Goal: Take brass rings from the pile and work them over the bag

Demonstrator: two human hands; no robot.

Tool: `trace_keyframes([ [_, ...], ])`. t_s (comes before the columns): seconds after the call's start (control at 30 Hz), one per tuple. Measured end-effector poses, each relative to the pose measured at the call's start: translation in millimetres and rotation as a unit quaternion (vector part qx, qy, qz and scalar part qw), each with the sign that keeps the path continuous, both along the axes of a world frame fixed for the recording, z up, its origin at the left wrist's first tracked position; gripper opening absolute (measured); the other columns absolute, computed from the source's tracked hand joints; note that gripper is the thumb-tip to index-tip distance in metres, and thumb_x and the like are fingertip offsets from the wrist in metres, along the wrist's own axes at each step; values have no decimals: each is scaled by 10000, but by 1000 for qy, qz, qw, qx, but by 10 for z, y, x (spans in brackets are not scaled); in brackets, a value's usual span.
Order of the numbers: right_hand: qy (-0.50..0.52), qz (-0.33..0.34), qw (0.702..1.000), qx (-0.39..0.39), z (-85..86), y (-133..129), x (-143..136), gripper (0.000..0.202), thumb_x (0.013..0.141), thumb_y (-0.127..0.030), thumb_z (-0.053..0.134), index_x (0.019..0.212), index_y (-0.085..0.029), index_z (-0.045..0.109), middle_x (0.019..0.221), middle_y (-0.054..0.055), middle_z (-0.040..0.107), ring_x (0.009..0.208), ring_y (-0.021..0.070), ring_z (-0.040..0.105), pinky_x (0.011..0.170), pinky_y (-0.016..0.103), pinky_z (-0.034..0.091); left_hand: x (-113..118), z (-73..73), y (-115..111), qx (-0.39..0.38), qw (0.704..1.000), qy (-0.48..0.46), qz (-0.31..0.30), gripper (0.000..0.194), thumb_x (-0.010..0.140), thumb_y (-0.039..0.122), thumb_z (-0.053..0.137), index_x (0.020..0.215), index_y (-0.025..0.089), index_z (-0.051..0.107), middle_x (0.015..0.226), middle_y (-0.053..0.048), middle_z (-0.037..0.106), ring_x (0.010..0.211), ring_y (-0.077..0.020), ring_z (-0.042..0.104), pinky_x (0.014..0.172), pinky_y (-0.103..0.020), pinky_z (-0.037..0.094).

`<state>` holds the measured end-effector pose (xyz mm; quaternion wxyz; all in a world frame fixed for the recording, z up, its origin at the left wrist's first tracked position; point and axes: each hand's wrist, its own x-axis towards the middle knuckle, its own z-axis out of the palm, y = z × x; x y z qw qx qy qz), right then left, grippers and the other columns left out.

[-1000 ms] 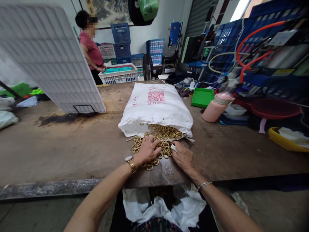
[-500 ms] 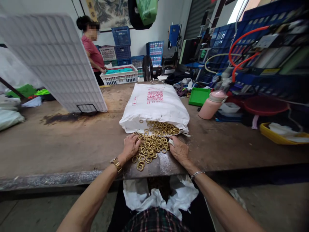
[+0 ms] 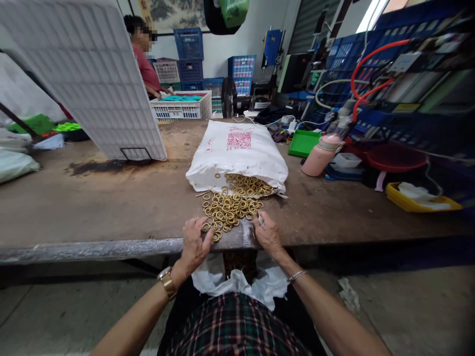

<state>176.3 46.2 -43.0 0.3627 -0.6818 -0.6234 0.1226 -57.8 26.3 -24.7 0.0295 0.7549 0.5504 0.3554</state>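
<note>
Gold rings (image 3: pixel 227 211) lie in a heap in the middle of the frame, on the brown table (image 3: pixel 111 207), and lots of them are covered up by other rings. More rings sit inside the white bag (image 3: pixel 237 153), and its top side hides how far back they go. I can't see the undersides of my fingers, and the pale bit (image 3: pixel 261 220) on my right hand (image 3: pixel 267 232) is too small to make out. At the upper left, a tall white panel (image 3: pixel 92 84) hides part of another person (image 3: pixel 145 69). The heap is just in front of my hands, between them and the bag. My left hand (image 3: pixel 195 242) touches rings at the heap's lower left, with thumb and fingers spread apart. My right hand is at the heap's lower right, its fingers curled in by the rings; I can't tell if they pinch anything. The bag's mouth faces me, down the frame. The heap's long way runs from that mouth to the lower left. Each ring is round; some lean on others.
</note>
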Motion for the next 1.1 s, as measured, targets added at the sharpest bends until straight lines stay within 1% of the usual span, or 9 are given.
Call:
trace_keyframes([
  [0.1,-10,47,999,-15,27,-133,-183,243,772,-270,418,926,-179,582,800,45,646,709,155,575,653,237,402,71,-48,-240,-9,999,31,-15,274,796,325,509,1030,184,532,925,-87,564,874,-223,493,746,-362,388],
  [0.17,-19,73,997,-21,43,-174,-296,240,751,-216,417,925,-188,580,799,39,650,717,159,588,652,238,408,122,-98,-272,-16,998,63,-21,225,796,305,503,992,215,567,852,-64,575,794,-211,498,694,-350,370],
  [0.27,-32,108,994,-16,47,-179,-423,261,718,-156,419,922,-200,576,817,29,659,737,161,603,656,238,415,163,-154,-193,-16,996,80,-26,172,819,246,455,892,235,610,782,-49,584,741,-193,507,655,-331,351],
  [0.43,-53,119,991,6,39,-174,-495,328,651,-79,416,901,-217,578,827,17,666,768,158,611,672,229,415,144,-199,-51,-2,997,61,-37,197,833,229,433,844,239,629,758,-50,605,711,-184,530,631,-320,366],
  [0.6,-11,107,994,0,42,-147,-487,269,699,-120,415,882,-220,585,772,12,662,730,154,607,655,226,423,120,-241,56,-12,999,11,-31,210,836,228,435,916,233,630,830,-55,642,759,-191,568,678,-334,420],
  [0.73,41,105,993,-14,76,-105,-518,192,771,-218,413,852,-202,586,732,20,643,674,147,584,629,227,424,135,-158,140,-48,998,-25,-22,233,840,222,425,952,206,630,831,-63,652,774,-188,585,704,-332,455],
  [0.8,66,115,991,-20,103,-97,-546,197,781,-249,419,870,-197,586,781,30,650,703,148,584,652,233,426,141,-93,173,-77,995,-48,-31,243,846,220,419,977,193,622,843,-63,651,763,-172,588,706,-312,467],
  [0.97,130,146,980,-39,182,-116,-628,256,783,-253,421,979,-184,571,906,59,659,804,156,594,734,253,436,117,16,204,-101,990,-94,-10,244,838,208,434,976,157,629,853,-81,656,754,-171,589,719,-312,473],
  [1.1,156,169,972,-39,250,-127,-699,273,774,-241,428,1001,-184,569,966,64,653,871,168,591,790,281,432,119,71,170,-110,980,-164,-24,218,821,207,461,927,157,645,860,-75,666,770,-167,597,739,-304,469],
])
